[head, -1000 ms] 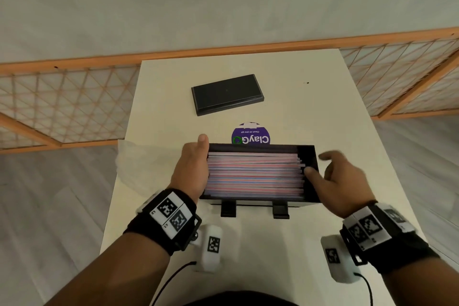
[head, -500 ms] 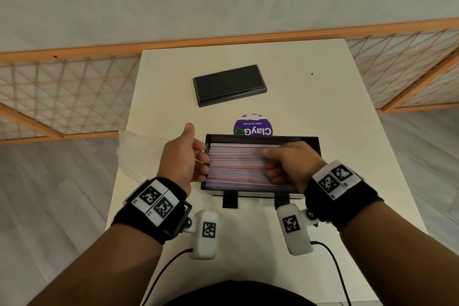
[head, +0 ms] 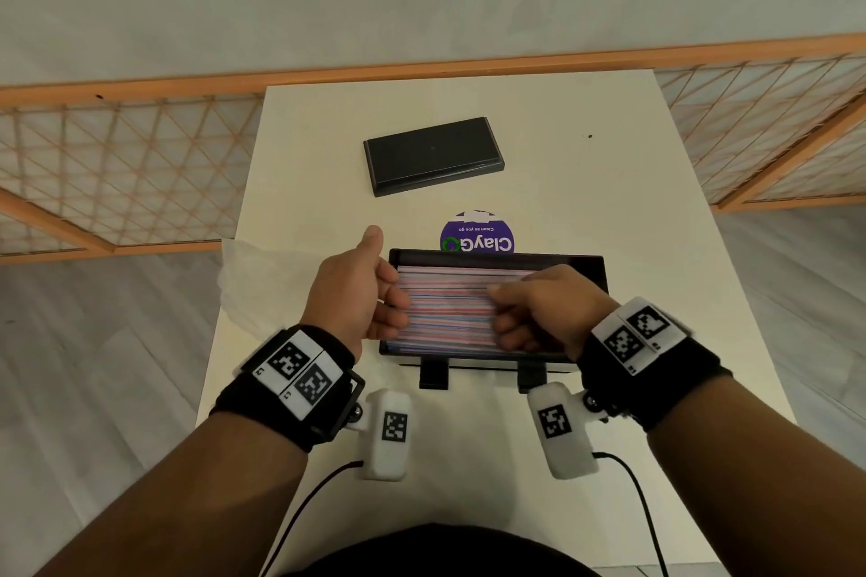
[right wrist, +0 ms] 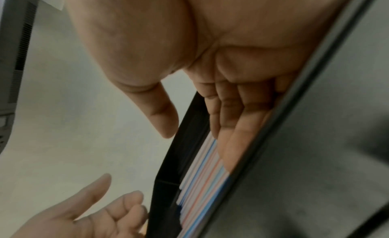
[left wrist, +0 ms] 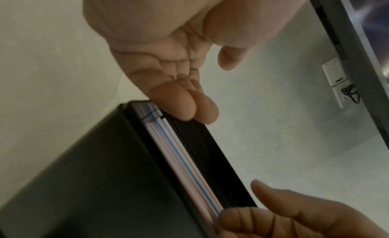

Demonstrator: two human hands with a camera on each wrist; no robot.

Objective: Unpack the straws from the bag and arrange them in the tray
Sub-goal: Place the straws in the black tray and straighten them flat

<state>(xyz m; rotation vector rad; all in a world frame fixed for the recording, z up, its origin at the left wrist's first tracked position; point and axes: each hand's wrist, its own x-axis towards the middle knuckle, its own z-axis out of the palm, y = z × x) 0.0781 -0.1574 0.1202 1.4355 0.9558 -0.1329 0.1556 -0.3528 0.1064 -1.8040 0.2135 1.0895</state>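
Note:
A black tray (head: 591, 268) sits in the middle of the white table, filled with a flat layer of red, blue and white striped straws (head: 450, 312). My left hand (head: 379, 279) is at the tray's left end, its loosely bent fingertips (left wrist: 185, 109) against the straw ends (left wrist: 155, 118) and its thumb raised. My right hand (head: 513, 301) lies on top of the straws, with its straight fingers (right wrist: 238, 125) pressing flat on them (right wrist: 202, 180). Neither hand holds anything. The right part of the straws is hidden under the right hand.
A crumpled clear plastic bag (head: 260, 286) lies at the table's left edge beside the left hand. A black lid (head: 431, 155) lies farther back. A round purple sticker (head: 478, 239) shows behind the tray. An orange lattice fence (head: 117, 164) runs behind the table.
My right hand moved from the tray's right end onto the straws and now presses on them. My left thumb came off the tray's back corner. The tray stayed put.

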